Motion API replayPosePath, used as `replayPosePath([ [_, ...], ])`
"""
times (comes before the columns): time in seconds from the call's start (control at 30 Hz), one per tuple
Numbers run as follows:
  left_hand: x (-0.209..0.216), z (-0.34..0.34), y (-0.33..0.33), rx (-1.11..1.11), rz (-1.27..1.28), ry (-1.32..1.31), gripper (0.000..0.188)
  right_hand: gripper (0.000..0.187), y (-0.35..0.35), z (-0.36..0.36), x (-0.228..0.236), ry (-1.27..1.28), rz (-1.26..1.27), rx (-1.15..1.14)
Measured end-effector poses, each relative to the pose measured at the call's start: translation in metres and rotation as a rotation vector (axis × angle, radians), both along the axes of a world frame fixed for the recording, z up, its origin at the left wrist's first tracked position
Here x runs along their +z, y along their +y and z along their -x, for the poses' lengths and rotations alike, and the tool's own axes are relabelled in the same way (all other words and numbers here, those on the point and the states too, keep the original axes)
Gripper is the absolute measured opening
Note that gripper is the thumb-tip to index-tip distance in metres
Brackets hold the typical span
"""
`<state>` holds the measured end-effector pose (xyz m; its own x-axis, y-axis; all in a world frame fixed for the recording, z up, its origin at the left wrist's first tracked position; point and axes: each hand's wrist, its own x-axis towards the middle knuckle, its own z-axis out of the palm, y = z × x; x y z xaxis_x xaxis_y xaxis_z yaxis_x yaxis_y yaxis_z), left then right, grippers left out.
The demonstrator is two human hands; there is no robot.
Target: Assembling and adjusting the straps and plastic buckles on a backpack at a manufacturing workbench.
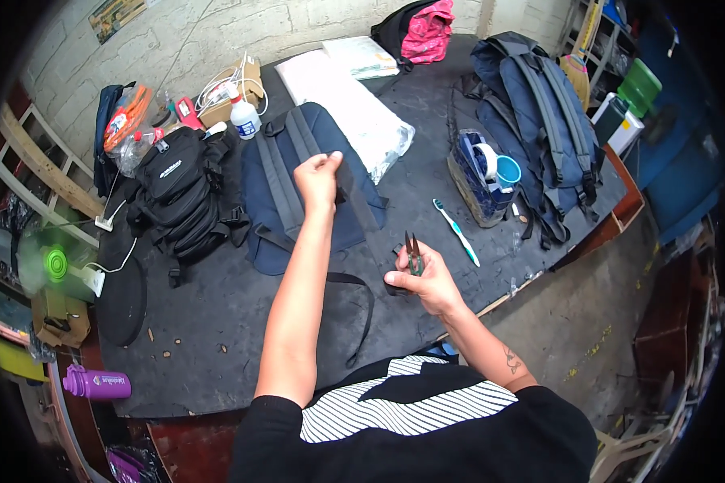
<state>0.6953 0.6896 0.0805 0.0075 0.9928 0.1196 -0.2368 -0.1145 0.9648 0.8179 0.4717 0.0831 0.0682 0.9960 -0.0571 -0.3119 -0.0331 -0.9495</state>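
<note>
From my distance, I see nearest a thin black strap [370, 322] which makes a loose curve on the table, on the near side of the right hand [427, 278]. This hand is grasping small snips [414, 256]; their dark, pointed blades stand away from the palm, probably so that the fingers are safe from the edges. Farther and to its left, the left hand [318, 183] is clenched above the blue backpack [338, 229], and I cannot tell if it pinches something thin. The backpack lies flat directly under this fist, its padded grey straps upward, perhaps because in this way they are easy to reach. Its cloth looks soft and matte, with rounded corners. To the right of the snips rests a slim toothbrush [457, 232] of white and green plastic, and beyond it a clear, box-shaped container [475, 189], which seems to gather small things within reach. Left of the fist is a bulky black bag [173, 189] with buckles. Beyond the fist I see a smooth spray bottle [245, 121], shiny white packages [338, 105], and, farthest, a rough block wall [298, 24].
</note>
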Motion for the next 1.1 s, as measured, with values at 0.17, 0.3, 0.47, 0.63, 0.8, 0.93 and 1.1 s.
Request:
replayPosePath([
  [0.17, 0.005, 0.0, -0.039, -0.432, 0.471, -0.167, 0.019, 0.031, 0.008, -0.017, -0.005, -0.005, -0.041, -0.121],
  [0.3, -0.002, 0.012, -0.1, -0.834, 0.32, -0.071, 0.018, 0.031, 0.022, -0.012, -0.006, -0.016, -0.173, -0.252],
  [0.47, 0.017, 0.016, -0.118, -0.522, 0.16, -0.051, 0.012, 0.026, 0.025, -0.008, 0.001, -0.007, -0.103, -0.182],
  [0.63, 0.04, 0.013, -0.126, -0.054, -0.869, 0.62, 0.051, 0.021, 0.029, -0.017, 0.026, 0.187, 0.107, -0.033],
  [0.8, 0.008, 0.013, -0.13, -0.416, -0.067, 0.122, 0.013, 0.017, 0.049, -0.025, 0.028, 0.652, -0.028, 0.125],
  [0.93, 0.018, 0.013, -0.133, -0.393, 0.085, -0.026, 0.018, 0.015, 0.055, -0.017, 0.026, -0.018, -0.193, -0.215],
  [1.1, 0.015, 0.023, -0.126, -0.491, 0.092, -0.002, 0.02, 0.017, 0.064, 0.0, 0.015, -0.504, -0.478, -0.272],
])
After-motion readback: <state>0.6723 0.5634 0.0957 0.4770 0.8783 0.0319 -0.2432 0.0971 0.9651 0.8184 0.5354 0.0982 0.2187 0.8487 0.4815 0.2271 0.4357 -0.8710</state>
